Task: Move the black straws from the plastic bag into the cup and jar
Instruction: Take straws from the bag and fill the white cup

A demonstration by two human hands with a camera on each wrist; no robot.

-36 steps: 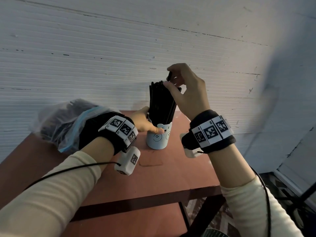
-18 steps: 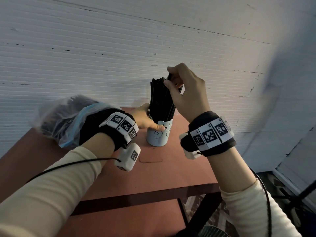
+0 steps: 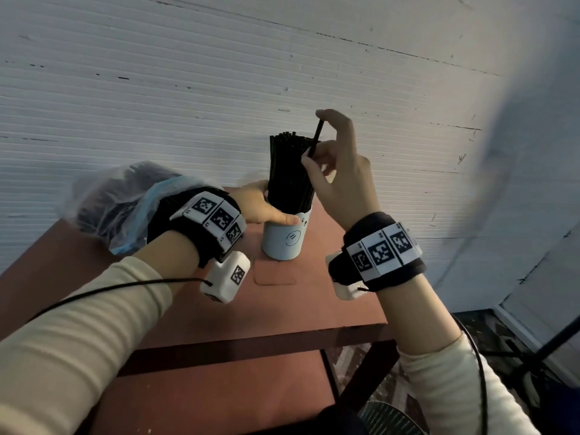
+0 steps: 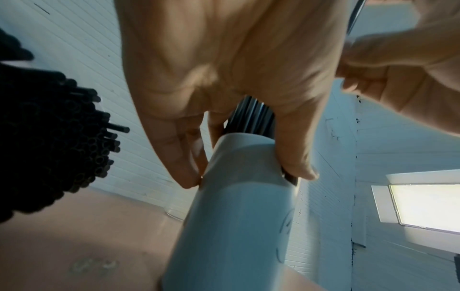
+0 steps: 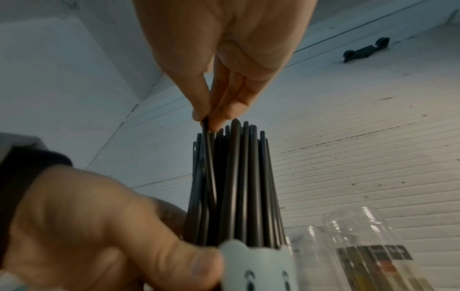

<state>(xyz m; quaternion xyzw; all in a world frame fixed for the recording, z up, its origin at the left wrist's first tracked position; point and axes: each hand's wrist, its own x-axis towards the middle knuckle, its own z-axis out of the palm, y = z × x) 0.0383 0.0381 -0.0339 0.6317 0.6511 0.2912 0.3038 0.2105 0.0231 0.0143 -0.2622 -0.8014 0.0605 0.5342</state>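
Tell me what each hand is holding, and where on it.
Right hand pinches one black straw near its top end; left hand grips the cup at its rim.

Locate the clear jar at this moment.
The clear jar shows only in the right wrist view, at lower right, standing just right of the cup packed with black straws. In the head view the cup and the hands hide it.
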